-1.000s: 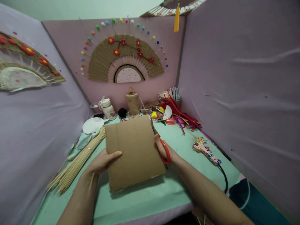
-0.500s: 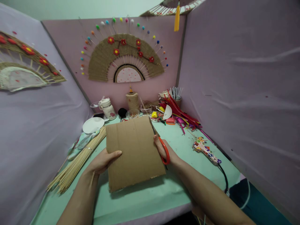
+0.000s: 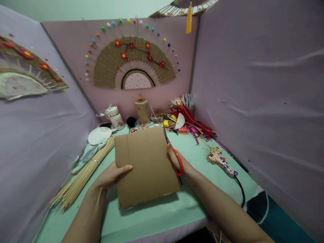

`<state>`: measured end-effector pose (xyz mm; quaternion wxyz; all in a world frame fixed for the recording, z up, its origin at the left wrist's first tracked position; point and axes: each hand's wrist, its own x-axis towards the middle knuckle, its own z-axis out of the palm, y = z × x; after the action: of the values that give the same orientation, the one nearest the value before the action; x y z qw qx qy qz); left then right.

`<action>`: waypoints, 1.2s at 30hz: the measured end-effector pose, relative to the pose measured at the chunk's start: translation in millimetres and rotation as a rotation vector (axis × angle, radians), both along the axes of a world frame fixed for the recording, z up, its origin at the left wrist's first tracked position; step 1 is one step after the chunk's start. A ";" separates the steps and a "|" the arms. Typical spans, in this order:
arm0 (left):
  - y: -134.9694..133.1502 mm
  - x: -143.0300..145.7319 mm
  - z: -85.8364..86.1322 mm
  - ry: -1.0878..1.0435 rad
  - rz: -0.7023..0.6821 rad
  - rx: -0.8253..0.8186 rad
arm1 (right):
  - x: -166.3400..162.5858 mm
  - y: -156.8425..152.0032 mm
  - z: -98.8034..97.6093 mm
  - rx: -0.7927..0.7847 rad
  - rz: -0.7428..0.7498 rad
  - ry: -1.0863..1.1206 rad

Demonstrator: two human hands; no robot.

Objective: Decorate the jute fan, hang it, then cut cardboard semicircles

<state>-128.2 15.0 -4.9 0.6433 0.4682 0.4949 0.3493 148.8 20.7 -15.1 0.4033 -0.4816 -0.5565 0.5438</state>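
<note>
A brown, roughly square piece of cardboard (image 3: 146,165) is held a little above the green-covered table. My left hand (image 3: 113,173) grips its left edge, thumb on top and fingers underneath. At the right edge, my right hand (image 3: 177,162) is closed on orange-handled scissors (image 3: 180,167); their dark blades point away from me along the cardboard's edge. Whether those right fingers also touch the cardboard is hidden. A thin dark strip or rod, which I cannot name, sticks out below the right hand.
Left of the cardboard lies a bundle of thin wooden sticks (image 3: 83,175) and a white plate (image 3: 100,135). A patterned glue gun (image 3: 222,162) with a black cord rests at right. Along the back are a white bottle (image 3: 116,118), a twine spool (image 3: 142,109) and red pipe cleaners (image 3: 192,118).
The scissors' blades show more clearly past the cardboard's right edge. Both hands keep their grip, and the whole view has shifted slightly.
</note>
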 end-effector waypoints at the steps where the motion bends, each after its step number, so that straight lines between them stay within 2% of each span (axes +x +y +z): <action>1: 0.2 0.1 -0.4 -0.005 -0.002 0.000 | 0.3 0.3 -0.9 -0.008 0.001 0.035; 4: 0.9 0.4 -1.0 -0.013 0.002 -0.003 | 0.7 1.5 -2.9 -0.023 -0.018 0.073; 19: 0.9 0.9 0.7 -0.043 0.027 -0.019 | -1.6 3.7 -8.8 0.036 -0.096 -0.045; 29: 1.6 -2.3 -2.6 -0.026 0.027 -0.022 | -2.3 1.4 -0.2 0.003 -0.088 0.000; 36: 1.5 2.6 -0.5 -0.019 0.019 -0.022 | -0.5 2.1 -1.9 0.012 -0.112 0.013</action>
<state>-125.6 16.5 -5.5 0.6497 0.4532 0.4970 0.3543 148.3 22.8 -17.0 0.4396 -0.5061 -0.5292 0.5202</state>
